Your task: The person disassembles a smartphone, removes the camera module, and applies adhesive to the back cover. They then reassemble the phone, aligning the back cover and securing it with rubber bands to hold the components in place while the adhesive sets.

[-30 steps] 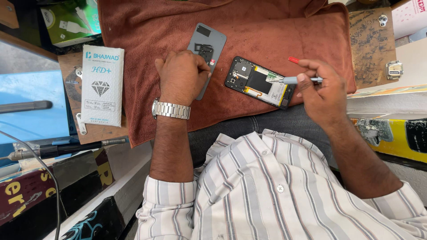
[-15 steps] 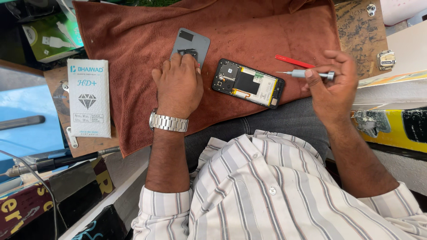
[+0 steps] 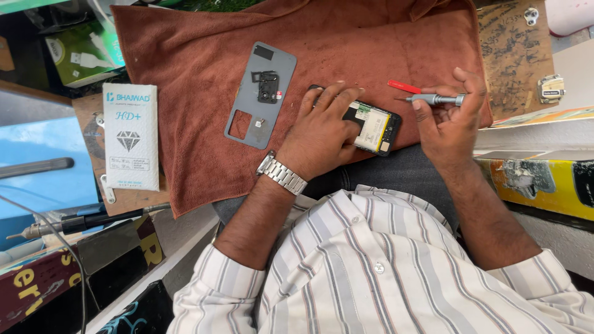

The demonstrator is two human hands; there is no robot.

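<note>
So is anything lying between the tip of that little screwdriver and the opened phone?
Nothing visible does. The screwdriver in the right hand points at bare brown towel just short of the opened phone, which the left hand partly covers.

The left hand (image 3: 322,133) lies flat over an opened phone (image 3: 375,127), its fingers spread across the phone's end toward nine o'clock, so that part is hidden. The phone's exposed insides show at the three o'clock side of that hand. The right hand (image 3: 450,120) holds a small silver screwdriver (image 3: 433,99) pinched between thumb and fingers, tip pointing toward nine o'clock, just above the phone and, as far as can be told, not touching it. A red tool (image 3: 403,86) lies at twelve o'clock of the screwdriver. A grey back cover (image 3: 260,96) rests on the brown towel (image 3: 185,62), at nine o'clock of the left hand.
</note>
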